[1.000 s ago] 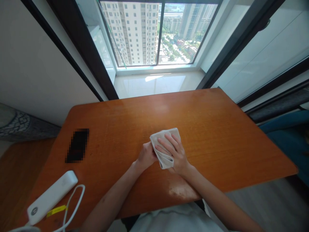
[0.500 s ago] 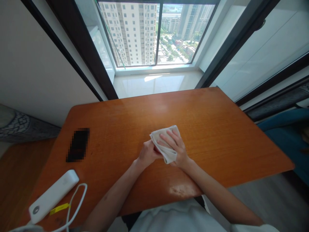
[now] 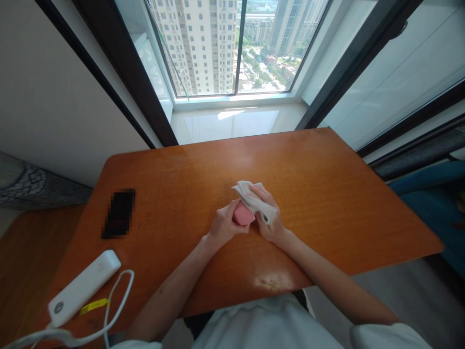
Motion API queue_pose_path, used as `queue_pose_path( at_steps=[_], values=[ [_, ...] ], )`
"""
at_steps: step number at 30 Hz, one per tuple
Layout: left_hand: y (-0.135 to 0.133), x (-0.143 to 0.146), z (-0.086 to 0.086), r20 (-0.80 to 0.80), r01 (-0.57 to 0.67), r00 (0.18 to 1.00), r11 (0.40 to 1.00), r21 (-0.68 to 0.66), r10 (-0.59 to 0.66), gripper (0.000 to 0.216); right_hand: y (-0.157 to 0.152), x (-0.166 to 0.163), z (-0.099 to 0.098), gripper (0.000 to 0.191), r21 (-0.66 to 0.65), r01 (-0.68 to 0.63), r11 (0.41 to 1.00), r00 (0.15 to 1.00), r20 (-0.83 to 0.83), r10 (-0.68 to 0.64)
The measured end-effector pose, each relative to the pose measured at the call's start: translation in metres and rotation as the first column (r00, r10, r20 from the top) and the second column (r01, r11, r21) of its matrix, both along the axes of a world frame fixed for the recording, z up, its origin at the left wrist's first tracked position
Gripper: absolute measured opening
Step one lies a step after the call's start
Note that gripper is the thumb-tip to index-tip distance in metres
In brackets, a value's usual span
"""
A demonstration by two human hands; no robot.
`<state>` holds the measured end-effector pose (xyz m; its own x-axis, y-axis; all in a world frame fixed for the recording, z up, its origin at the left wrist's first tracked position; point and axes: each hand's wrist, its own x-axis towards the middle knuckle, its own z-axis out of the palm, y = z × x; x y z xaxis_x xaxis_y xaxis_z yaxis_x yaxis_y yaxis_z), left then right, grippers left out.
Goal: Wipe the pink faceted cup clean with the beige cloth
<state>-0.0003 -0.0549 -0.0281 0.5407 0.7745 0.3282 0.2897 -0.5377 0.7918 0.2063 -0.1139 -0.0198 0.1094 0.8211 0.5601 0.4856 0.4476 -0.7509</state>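
My left hand [image 3: 224, 224] is closed around a small pink object with angled edges [image 3: 243, 214], thumb on one side and fingers beneath. Its exact kind does not show, since fingers and cloth cover part of it. In my right hand [image 3: 269, 220] is a crumpled white cloth [image 3: 256, 201], gripped from above and to the right. The cloth lies against the upper right side of the pink object. Both hands are held together over the near middle of the brown wooden table [image 3: 308, 194].
A white power strip [image 3: 85, 288] lies at the table's left front, with a white cable [image 3: 121, 305] and a yellow tag [image 3: 94, 306] beside it. Behind it is a dark pixelated object [image 3: 119, 213]. A blue chair [image 3: 428, 203] stands at the right, beyond the table edge.
The cloth has shifted up and right off the pink object, which now shows in my left hand. Before, the cloth covered it. My right hand has turned, bunching the cloth.
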Motion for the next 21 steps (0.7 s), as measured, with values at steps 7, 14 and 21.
queue_pose_path(
  at_steps=[7, 14, 21],
  values=[
    [0.0, -0.002, 0.007, 0.063, 0.047, 0.997, 0.994, -0.1, -0.041, 0.077, 0.02, -0.024, -0.004, 0.062, -0.425, 0.007, 0.905, 0.745, -0.601, -0.288],
    [0.011, 0.003, -0.002, 0.062, 0.196, 0.979, 0.98, -0.015, -0.195, 0.087, 0.012, -0.002, 0.006, 0.05, -0.179, 0.114, 0.977, 0.901, -0.397, -0.177],
    [0.004, 0.002, -0.003, 0.153, 0.179, 0.976, 0.972, -0.151, -0.156, 0.061, -0.001, 0.0, 0.026, 0.069, 0.261, -0.062, 0.963, 0.863, 0.498, -0.079]
  ],
)
